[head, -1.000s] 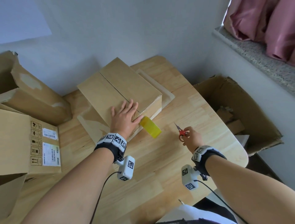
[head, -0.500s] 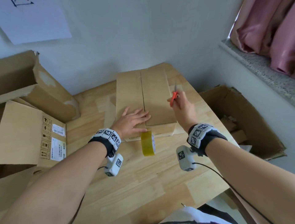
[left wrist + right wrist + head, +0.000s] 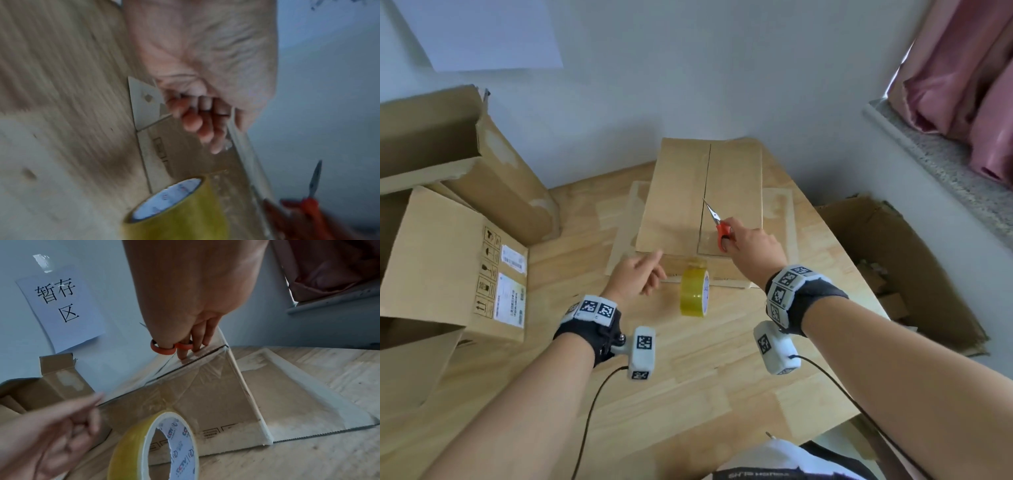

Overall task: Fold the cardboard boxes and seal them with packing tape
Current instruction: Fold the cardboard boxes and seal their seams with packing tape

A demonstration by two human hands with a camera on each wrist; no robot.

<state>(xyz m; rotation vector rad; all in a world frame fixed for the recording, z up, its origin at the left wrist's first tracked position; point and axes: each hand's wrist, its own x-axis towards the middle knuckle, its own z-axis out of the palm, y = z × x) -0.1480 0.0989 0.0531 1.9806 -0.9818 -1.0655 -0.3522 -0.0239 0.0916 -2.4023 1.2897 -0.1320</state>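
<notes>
From the head view I see the cardboard box [image 3: 702,198] closed on the wooden table [image 3: 688,394], its flap seam running away from me. My right hand [image 3: 755,248] rests on the box's near end, fingers curled through the red handles of the scissors [image 3: 717,222], whose blades point up along the seam. My left hand [image 3: 635,279] hovers just in front of the box's near edge, holding nothing, forefinger out and the rest loosely curled. The yellow tape roll [image 3: 695,291] stands on edge between the two hands, against the box's front face. Half a second ago the left palm lay flat on the box top; now it is off the cardboard, and the scissors sit lower, nearer the front edge.

The left wrist view is blurred: loosely curled fingers [image 3: 197,120] above the box front, the tape roll [image 3: 176,209] below, the scissors [image 3: 313,191] at far right.

In the right wrist view, two fingers [image 3: 185,352] press clear tape over the seam at the box corner while the orange-red handles [image 3: 164,348] ring the thumb and a finger.
</notes>
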